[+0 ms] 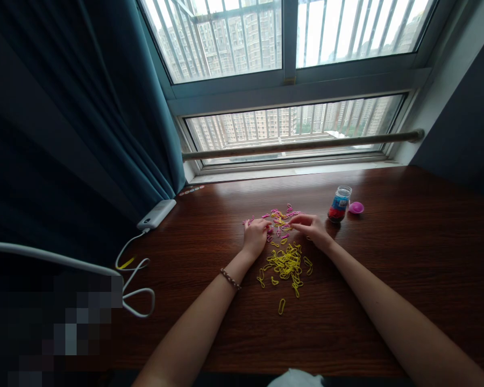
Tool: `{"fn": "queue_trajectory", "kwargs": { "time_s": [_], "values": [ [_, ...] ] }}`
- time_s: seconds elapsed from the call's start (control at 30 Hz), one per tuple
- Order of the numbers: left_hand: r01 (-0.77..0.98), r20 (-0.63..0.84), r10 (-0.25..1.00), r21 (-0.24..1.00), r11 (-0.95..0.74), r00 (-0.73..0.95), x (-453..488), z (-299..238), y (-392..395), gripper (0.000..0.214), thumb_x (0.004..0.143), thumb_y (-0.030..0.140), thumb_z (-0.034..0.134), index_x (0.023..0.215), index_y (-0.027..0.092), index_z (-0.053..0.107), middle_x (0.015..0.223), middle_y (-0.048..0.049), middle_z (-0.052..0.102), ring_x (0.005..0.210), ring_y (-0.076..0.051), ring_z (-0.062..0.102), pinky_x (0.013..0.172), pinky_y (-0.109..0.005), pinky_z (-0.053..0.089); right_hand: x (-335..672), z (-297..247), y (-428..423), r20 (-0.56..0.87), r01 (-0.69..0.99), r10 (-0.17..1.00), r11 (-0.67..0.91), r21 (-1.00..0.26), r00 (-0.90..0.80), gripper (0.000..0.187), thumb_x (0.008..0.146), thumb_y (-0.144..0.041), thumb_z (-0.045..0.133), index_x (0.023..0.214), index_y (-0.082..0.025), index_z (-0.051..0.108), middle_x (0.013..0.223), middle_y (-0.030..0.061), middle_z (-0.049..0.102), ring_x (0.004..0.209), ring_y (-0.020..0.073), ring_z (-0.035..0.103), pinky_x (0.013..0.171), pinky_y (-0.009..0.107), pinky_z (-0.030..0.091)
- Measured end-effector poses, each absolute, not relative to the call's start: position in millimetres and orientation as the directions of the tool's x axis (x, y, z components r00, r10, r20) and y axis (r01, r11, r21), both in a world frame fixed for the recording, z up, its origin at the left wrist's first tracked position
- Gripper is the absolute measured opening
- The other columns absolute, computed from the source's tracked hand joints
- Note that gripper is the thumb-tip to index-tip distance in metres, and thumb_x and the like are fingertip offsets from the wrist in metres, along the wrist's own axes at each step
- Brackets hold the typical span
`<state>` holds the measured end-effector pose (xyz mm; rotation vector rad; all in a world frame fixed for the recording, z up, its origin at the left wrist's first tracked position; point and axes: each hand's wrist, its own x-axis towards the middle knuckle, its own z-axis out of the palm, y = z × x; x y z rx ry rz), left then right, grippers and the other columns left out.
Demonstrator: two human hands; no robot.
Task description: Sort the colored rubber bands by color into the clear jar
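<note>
A mixed pile of pink and yellow paper clips (pixel 280 220) lies on the brown table between my two hands. My left hand (pixel 255 236) rests at the pile's left side, its fingers curled closed over some pink paper clips (pixel 270 230). From the right, my right hand (pixel 311 228) reaches in with thumb and fingers brought together at the pile's edge; what is between the tips is too small to make out. Nearer to me is a heap of yellow paper clips (pixel 286 263). One loose yellow paper clip (pixel 281 306) lies in front of it.
An open glass jar (pixel 339 204) with a blue and red label stands right of my right hand, beside a pink lid (pixel 356 207). At the left are a white power strip (pixel 156 214), its looped cable (pixel 145 293) and a blue curtain (pixel 153 134). A window with a rail (pixel 306 145) is behind.
</note>
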<state>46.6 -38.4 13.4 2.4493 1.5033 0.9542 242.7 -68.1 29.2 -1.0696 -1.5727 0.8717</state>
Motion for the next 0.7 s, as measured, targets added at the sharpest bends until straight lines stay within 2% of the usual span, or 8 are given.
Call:
{"fn": "queue_trajectory", "kwargs": {
  "time_s": [0.07,0.13,0.27,0.33,0.4,0.5,0.63,0.7],
  "values": [
    [0.776,0.454,0.838,0.394,-0.493,0.302,47,14,-39,0.017,0.078,0.016,0.048,0.084,0.023,0.063,0.087,-0.0025,0.066,0.09,-0.021,0.056,0.094,-0.046,0.029,241,32,-71,0.257,0.147,0.934,0.298,-0.943,-0.248,0.023,0.071,-0.036,0.059,0.075,-0.015,0.067,0.07,0.0042,0.067,0.067,0.0164,0.061,0.063,0.027,0.047],
    [0.781,0.469,0.835,0.389,-0.489,0.29,48,16,-39,0.017,0.078,0.015,0.049,0.086,0.022,0.062,0.087,-0.0032,0.065,0.089,-0.02,0.056,0.093,-0.044,0.031,239,32,-72,0.256,0.162,0.922,0.311,-0.936,-0.29,0.025,0.075,-0.037,0.056,0.077,-0.016,0.068,0.068,0.0041,0.068,0.066,0.016,0.061,0.063,0.027,0.046],
    [0.745,0.524,0.805,0.411,-0.525,0.279,47,18,-39,0.018,0.079,0.013,0.048,0.091,0.019,0.059,0.089,-0.0049,0.063,0.088,-0.019,0.056,0.085,-0.036,0.039,236,28,-73,0.365,0.369,0.895,0.44,-0.819,-0.257,0.025,0.078,-0.035,0.052,0.076,-0.018,0.07,0.074,0.0041,0.068,0.071,0.0165,0.06,0.065,0.026,0.045],
    [0.706,0.556,0.786,0.441,-0.554,0.269,47,17,-39,0.018,0.08,0.012,0.046,0.092,0.018,0.058,0.088,-0.0053,0.062,0.086,-0.018,0.056,0.081,-0.032,0.042,236,27,-74,0.361,0.446,0.888,0.456,-0.77,-0.285,0.026,0.078,-0.036,0.051,0.071,-0.018,0.07,0.072,0.004,0.068,0.067,0.0157,0.059,0.062,0.025,0.044],
    [0.657,0.588,0.769,0.481,-0.581,0.25,47,16,-38,0.017,0.081,0.012,0.046,0.093,0.018,0.057,0.087,-0.005,0.061,0.084,-0.017,0.056,0.077,-0.029,0.044,236,29,-76,0.305,0.413,0.894,0.426,-0.805,-0.328,0.03,0.079,-0.037,0.049,0.071,-0.017,0.069,0.066,0.0037,0.067,0.062,0.0145,0.059,0.059,0.024,0.044],
    [0.594,0.621,0.751,0.523,-0.611,0.226,47,13,-36,0.016,0.08,0.012,0.049,0.093,0.017,0.056,0.084,-0.004,0.061,0.079,-0.015,0.057,0.074,-0.027,0.045,234,32,-77,0.244,0.254,0.894,0.352,-0.901,-0.375,0.035,0.082,-0.04,0.043,0.08,-0.015,0.068,0.061,0.0033,0.066,0.056,0.0141,0.059,0.057,0.024,0.045],
    [0.566,0.64,0.739,0.536,-0.627,0.211,47,12,-35,0.016,0.079,0.013,0.051,0.094,0.017,0.056,0.082,-0.0029,0.06,0.076,-0.014,0.057,0.072,-0.027,0.045,231,34,-76,0.32,0.229,0.84,0.449,-0.864,-0.439,0.034,0.082,-0.04,0.045,0.08,-0.016,0.069,0.077,0.0048,0.069,0.079,0.0174,0.061,0.077,0.028,0.043],
    [0.563,0.642,0.74,0.543,-0.623,0.199,46,12,-35,0.016,0.079,0.014,0.051,0.094,0.018,0.057,0.08,-0.0027,0.06,0.076,-0.014,0.056,0.072,-0.027,0.045,229,32,-76,0.295,0.234,0.811,0.458,-0.858,-0.506,0.035,0.082,-0.041,0.044,0.079,-0.017,0.069,0.078,0.0041,0.07,0.08,0.0175,0.061,0.08,0.029,0.043]
  ]
}}
